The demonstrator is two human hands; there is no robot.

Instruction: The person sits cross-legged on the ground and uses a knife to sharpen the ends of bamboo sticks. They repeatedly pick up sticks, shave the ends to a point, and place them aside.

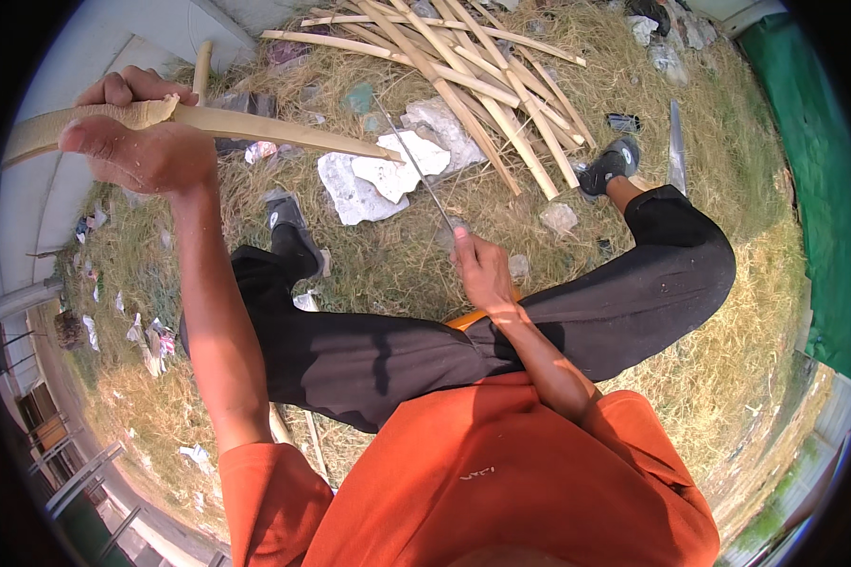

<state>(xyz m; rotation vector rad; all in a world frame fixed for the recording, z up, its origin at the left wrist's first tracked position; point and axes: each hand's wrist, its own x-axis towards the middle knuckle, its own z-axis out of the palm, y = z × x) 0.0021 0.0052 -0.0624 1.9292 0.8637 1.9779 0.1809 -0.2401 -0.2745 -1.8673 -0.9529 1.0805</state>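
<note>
The left hand (156, 156) is raised, its fingers wrapped around a long, flat strip of pale, straw-coloured wood or bamboo (265, 128). The strip runs out of the grip on both sides, one part toward the white panelled wall (113, 80) at the left, the other out over the ground; a rough sliver stands up from it beside the fingers. The right hand (484, 276) is held low in front of the lap, its fingers closed around a long, slender grey metal tool (425, 181) (blade seen edge-on or plain rod, I cannot tell) that points forward and slightly left. The strip's narrower end appears just beside the tool, though whether they touch is unclear. Behind that end lies a flat, chalky-white stone (388, 177), against a rougher pale-grey block of stone (447, 132).

Farther forward, a crisscrossed heap of long, pale strips (487, 89) spreads over the yellowed dry grass (397, 269). A flat, silvery metal blade (676, 151) is near the dark-grey right shoe (615, 165), on its outer side. The dark-grey left shoe (291, 231) is planted near the white stone.
</note>
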